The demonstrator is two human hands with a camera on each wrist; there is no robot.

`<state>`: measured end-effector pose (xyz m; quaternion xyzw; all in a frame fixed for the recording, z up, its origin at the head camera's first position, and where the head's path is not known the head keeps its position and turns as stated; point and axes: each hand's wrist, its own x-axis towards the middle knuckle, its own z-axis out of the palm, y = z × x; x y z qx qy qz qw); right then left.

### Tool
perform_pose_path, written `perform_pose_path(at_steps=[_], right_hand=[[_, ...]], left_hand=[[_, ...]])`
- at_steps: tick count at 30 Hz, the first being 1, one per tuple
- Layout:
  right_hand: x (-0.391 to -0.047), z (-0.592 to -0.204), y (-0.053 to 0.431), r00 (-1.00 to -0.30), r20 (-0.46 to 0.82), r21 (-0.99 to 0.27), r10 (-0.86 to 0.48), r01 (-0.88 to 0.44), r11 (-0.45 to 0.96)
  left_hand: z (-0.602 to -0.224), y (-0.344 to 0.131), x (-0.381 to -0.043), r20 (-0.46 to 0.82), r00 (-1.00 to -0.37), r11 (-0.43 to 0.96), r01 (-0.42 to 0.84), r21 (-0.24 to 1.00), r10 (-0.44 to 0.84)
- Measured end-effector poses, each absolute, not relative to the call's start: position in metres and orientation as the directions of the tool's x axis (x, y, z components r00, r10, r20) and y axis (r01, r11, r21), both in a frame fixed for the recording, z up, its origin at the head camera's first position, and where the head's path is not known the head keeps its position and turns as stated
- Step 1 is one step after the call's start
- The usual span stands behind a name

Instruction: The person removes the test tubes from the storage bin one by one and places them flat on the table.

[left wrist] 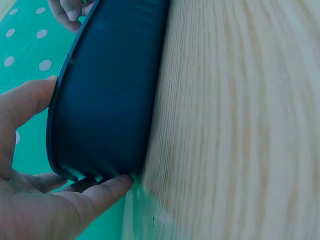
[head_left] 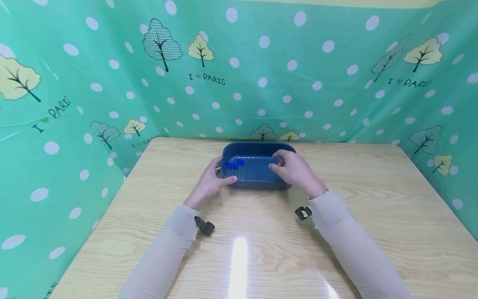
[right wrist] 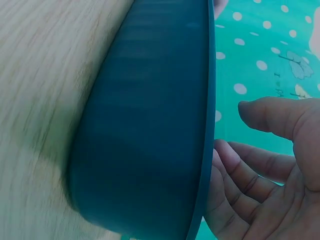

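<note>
- Head view: Tub [head_left: 257, 169] sits on table [head_left: 373, 216]. Blue pieces [head_left: 232, 165] lie at its left end. Right hand [head_left: 293, 168] is over the right end.
- Left wrist view: Left hand [left wrist: 52, 210] grips the tub's end, thumb at the rim.
- Right wrist view: Fingers are relaxed beside the rim, thumb apart.

No clue what the tiny blue bits [head_left: 232, 165] by my left hand [head_left: 210, 179] are, way too small. My right hand [head_left: 295, 168] blocks part of the bin [head_left: 257, 185] beneath it; both wrist views lose the inside behind its wall. Sleeves [head_left: 358, 245] behind my grip run off the bottom edge.
</note>
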<state>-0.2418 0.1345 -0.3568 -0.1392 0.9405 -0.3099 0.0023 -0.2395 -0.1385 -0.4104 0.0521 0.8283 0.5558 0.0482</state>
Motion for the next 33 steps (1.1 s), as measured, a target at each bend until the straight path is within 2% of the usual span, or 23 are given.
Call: perform_pose_path(at_steps=[23,33], right_hand=[[-0.257,-0.359,0.103,-0.954,0.031,-0.572,-0.299,-0.263,0.777],[-0.267,-0.362,0.087,-0.958,-0.004,-0.529,-0.286,-0.241,0.813]], left_hand=[[-0.409,-0.139,-0.239,-0.016,-0.988,0.344,0.039,0.938,0.155],[-0.410,-0.140,-0.238,-0.021,-0.987,0.351,0.037,0.936,0.161]])
